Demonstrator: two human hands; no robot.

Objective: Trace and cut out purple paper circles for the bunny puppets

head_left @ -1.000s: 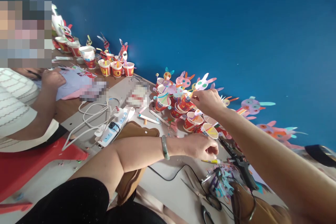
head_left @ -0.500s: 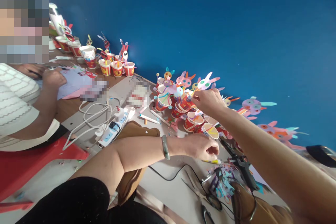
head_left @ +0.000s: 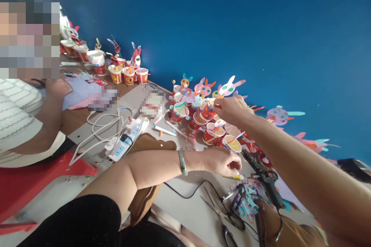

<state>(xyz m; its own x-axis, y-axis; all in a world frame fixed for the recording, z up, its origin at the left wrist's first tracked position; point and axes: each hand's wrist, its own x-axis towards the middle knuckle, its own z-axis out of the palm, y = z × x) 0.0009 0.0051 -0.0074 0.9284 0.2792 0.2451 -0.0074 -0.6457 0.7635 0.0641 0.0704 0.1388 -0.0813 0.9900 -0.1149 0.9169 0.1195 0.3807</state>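
My right hand (head_left: pixel 232 110) reaches over a cluster of red-and-white paper cups, its fingers closed at the rim of one paper cup (head_left: pixel 208 108). A white paper rabbit head with green eyes (head_left: pixel 228 89) stands just above that hand; its lower part is hidden. My left hand (head_left: pixel 226 163), below a bangle on the wrist, rests on the table with fingers curled and nothing visible in them. Right under its fingertips lies a yellow marker (head_left: pixel 238 177). A paper cup with a yellow strip inside (head_left: pixel 232 144) stands just beyond the left hand.
Scissors (head_left: pixel 222 216), paper scraps (head_left: pixel 247 200) and a black glue gun (head_left: pixel 271 187) lie at the near right. A power strip (head_left: pixel 127 141) with cables lies at the left. Another person's hand (head_left: pixel 59 87) is at the far left. A blue wall (head_left: pixel 203 19) rises behind.
My right hand has shifted slightly right, and the cup at its fingers and the white rabbit head have moved a little up and right. My left hand has stayed still.
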